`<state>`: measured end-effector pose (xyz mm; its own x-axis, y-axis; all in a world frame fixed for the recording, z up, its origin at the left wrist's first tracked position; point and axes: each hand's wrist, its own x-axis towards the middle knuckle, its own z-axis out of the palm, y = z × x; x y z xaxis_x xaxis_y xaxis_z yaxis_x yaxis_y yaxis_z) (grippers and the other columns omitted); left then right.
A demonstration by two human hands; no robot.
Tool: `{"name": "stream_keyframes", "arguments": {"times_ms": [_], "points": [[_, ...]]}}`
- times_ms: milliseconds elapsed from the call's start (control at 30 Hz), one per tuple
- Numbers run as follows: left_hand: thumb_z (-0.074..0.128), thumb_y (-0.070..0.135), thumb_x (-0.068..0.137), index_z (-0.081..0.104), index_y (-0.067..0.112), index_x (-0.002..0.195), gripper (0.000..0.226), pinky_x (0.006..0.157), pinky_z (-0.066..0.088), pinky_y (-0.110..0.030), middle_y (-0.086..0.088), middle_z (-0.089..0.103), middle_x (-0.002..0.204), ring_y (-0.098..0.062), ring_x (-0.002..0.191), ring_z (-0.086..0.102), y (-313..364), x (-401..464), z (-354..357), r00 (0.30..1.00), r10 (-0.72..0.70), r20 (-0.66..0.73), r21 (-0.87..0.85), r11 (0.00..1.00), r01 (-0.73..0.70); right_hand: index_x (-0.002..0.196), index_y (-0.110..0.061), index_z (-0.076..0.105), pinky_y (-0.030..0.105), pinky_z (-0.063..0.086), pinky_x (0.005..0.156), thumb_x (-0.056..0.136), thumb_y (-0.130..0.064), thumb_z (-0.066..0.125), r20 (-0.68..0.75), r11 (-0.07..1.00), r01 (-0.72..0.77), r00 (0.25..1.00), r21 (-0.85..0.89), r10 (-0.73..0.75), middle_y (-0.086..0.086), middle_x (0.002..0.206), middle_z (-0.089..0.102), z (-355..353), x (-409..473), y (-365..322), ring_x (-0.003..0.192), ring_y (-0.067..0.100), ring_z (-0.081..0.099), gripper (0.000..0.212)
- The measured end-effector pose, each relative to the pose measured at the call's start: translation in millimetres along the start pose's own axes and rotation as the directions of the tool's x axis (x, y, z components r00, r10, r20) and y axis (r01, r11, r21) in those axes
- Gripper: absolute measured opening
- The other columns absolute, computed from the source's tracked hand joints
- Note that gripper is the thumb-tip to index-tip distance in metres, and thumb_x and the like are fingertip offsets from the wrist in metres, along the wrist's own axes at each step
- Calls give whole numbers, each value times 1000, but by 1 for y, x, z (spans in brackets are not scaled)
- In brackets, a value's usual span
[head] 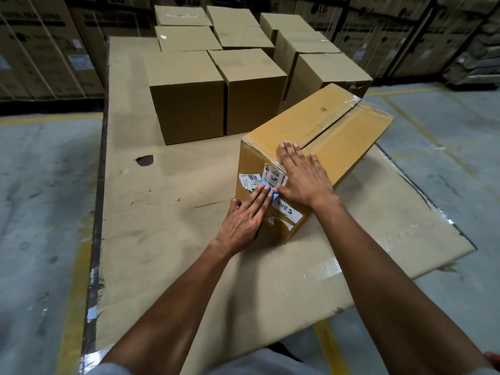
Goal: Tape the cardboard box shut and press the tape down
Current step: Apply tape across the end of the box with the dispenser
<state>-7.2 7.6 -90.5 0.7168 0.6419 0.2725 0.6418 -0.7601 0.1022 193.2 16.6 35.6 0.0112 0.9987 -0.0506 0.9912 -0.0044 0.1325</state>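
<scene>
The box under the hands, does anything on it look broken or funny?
Yes. The cardboard box has torn, half-peeled labels on its near end, under the left hand. Its top seam still gapes dark beyond the right hand, with wrinkled tape at the far end. The cardboard sheet underneath has a hole.

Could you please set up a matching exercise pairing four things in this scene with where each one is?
Things:
1. left hand
2. right hand
3. clear tape
4. plain boxes

Places:
A. along the top seam of the cardboard box
B. flat over the box's near top edge
C. grouped farther back on the cardboard sheet
D. against the box's labelled near end

Pairs: 1-D, 2-B, 3-A, 4-C
</scene>
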Motion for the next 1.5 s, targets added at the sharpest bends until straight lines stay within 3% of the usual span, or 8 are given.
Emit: {"name": "stream_keyframes", "arguments": {"times_ms": [267, 800, 1100, 1500], "points": [[43, 11, 103, 16, 5, 171, 73, 85, 45, -49, -12, 8, 180, -26, 167, 11, -1, 5, -5, 1000, 12, 21, -16, 1000, -12, 166, -18, -20, 56, 4, 133, 91, -67, 66, 53, 999, 26, 998, 38, -28, 3, 175, -22, 0, 3, 5, 162, 22, -17, 124], [35, 10, 100, 12, 6, 171, 76, 86, 53, -45, -10, 7, 181, -27, 168, 7, 8, 2, -8, 996, -51, 75, 20, 999, 49, 168, -23, -13, 60, 11, 131, 85, -76, 66, 14, 998, -39, 999, -49, 40, 0, 177, -15, 1, 3, 0, 164, 27, -8, 126], [42, 8, 98, 8, 9, 172, 82, 92, 52, -49, -8, 1, 181, -25, 168, 0, 9, -1, -5, 989, -79, 124, 13, 997, 78, 167, -23, -15, 63, -2, 127, 79, -87, 61, -13, 979, -134, 991, -155, 134, -1, 177, -12, -1, -1, -11, 164, 30, -9, 133], [47, 6, 99, -1, 10, 172, 87, 102, 49, -55, -7, -6, 181, -25, 168, -4, 6, 4, -10, 981, -58, 187, -1, 998, 59, 168, -23, -12, 63, 5, 130, 81, -81, 65, -21, 978, -153, 988, -140, 152, -1, 178, -10, -4, -4, -15, 164, 31, -6, 130]]}}
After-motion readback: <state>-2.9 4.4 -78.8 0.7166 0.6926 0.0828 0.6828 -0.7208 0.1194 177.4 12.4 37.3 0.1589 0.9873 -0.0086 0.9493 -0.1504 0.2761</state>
